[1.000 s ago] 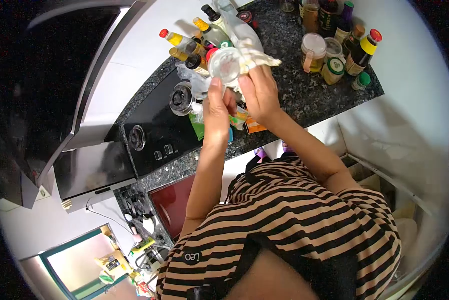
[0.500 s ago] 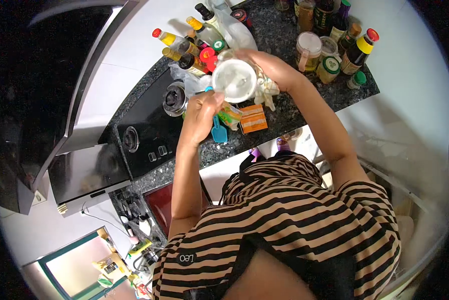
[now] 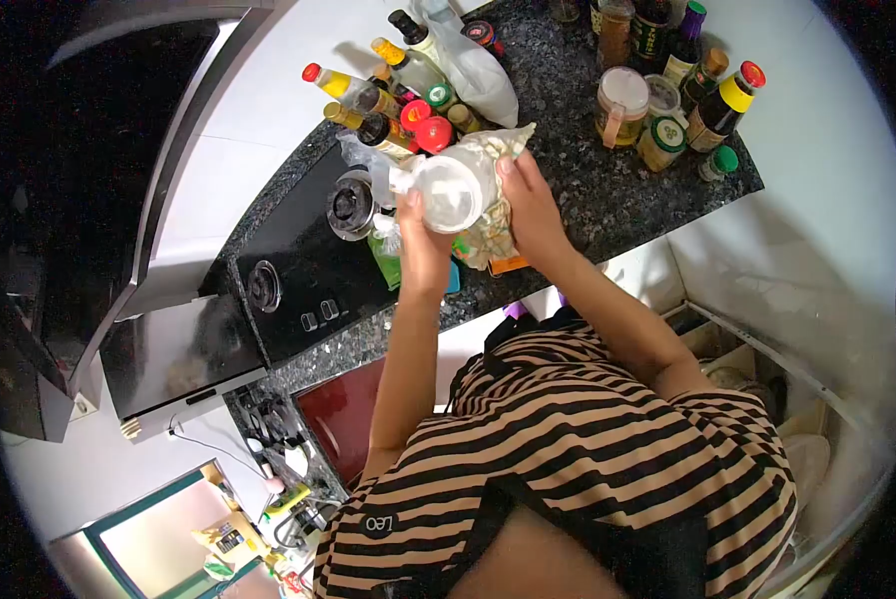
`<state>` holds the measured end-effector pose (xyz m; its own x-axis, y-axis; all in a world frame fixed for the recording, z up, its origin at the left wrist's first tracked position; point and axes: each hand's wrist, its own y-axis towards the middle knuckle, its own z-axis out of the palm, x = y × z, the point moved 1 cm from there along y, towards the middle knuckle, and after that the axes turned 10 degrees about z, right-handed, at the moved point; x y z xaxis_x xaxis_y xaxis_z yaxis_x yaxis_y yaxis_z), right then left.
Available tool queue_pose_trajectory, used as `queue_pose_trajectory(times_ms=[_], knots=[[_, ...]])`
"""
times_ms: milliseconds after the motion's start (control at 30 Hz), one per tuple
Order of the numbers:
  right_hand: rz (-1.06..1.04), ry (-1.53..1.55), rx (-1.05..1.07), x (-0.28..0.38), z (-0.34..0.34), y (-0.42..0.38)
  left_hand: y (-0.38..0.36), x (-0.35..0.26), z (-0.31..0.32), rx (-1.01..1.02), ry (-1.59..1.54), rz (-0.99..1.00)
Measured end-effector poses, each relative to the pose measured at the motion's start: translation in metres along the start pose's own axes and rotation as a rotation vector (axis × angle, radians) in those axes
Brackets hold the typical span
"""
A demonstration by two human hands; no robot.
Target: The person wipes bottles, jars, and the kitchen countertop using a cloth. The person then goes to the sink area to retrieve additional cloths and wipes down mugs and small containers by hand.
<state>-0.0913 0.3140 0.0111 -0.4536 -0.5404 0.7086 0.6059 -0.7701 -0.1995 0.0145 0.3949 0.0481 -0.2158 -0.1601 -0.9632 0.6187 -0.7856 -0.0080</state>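
My left hand [image 3: 426, 255] is closed around the near left side of a clear plastic jar [image 3: 450, 197], whose round opening faces up toward me. A pale patterned cloth [image 3: 490, 235] lies against the jar's right side and bunches up behind it. My right hand [image 3: 536, 218] grips this cloth from the right, thumb and fingers bent over it. Under the hands, the blue scoop [image 3: 455, 279] and an orange packet [image 3: 509, 265] are mostly hidden. A green bag [image 3: 386, 264] shows beside my left wrist.
Several bottles and a red-lidded jar [image 3: 434, 134] stand just beyond my hands. On the left is a black cooktop [image 3: 298, 270] with a burner [image 3: 351, 205]. More jars and sauce bottles [image 3: 724, 110] stand at the right end of the granite counter [image 3: 568, 130].
The jar has moved left and slightly nearer. My right hand has come round from behind the jar to its right side, and the cloth now spreads wider, covering most of the orange packet.
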Motion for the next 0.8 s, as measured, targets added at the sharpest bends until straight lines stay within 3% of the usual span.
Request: queue_pose_trajectory(times_ms=[100,167,300,333,433,633,800], knots=[[-0.191,-0.167,-0.004,-0.010,-0.005,-0.005,-0.013,-0.004,0.006,0.002,-0.134,-0.094],[-0.156,-0.327,0.002,-0.007,-0.013,-0.003,-0.013,-0.010,0.001,0.049,-0.190,-0.115],[-0.169,-0.634,0.017,0.006,-0.015,0.000,-0.008,-0.018,-0.007,0.179,0.000,0.087],[-0.387,-0.734,0.063,0.016,-0.008,-0.006,-0.006,-0.023,-0.006,0.214,0.048,0.094],[-0.689,-0.774,0.131,0.032,0.014,-0.022,-0.007,-0.032,-0.001,0.289,0.065,0.090],[-0.648,-0.829,0.363,0.048,0.017,-0.036,-0.011,-0.033,-0.007,0.413,0.154,0.054],[-0.630,-0.837,0.478,0.050,0.006,-0.013,-0.016,-0.034,-0.002,0.413,0.095,0.155]])
